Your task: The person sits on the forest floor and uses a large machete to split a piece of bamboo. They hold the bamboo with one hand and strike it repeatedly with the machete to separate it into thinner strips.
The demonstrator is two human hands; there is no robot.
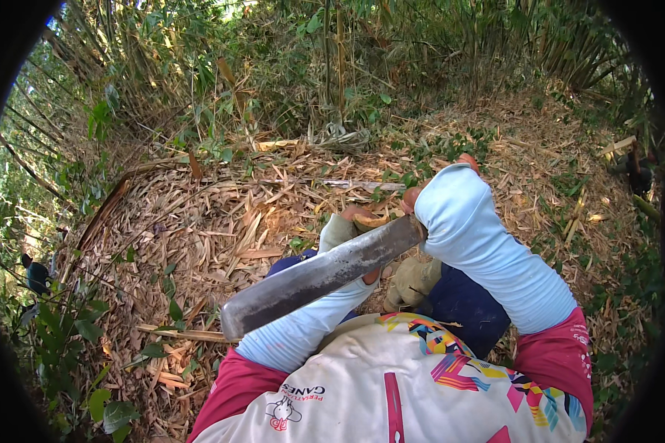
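Dry, tan leaf litter (258,214) is covering the ground. A long, broad, grey metal blade (321,277) is being gripped at its butt end by the curled right hand (412,198), while the left hand (359,212) is being partly hidden behind it, its finger state impossible to tell. Outward, the blade is being held slantwise over the pale-blue fabric left sleeve (295,340), probably stiff and heavy, best grasped at the butt.

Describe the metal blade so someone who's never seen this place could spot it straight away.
Start at the wide spread of dry leaves, then find the person's left sleeve and right sleeve, both pale blue. The blade slants in front of the left one, its upper end meeting the right. Unlike the leaves and cloth around it, it is long, broad, dark grey metal.
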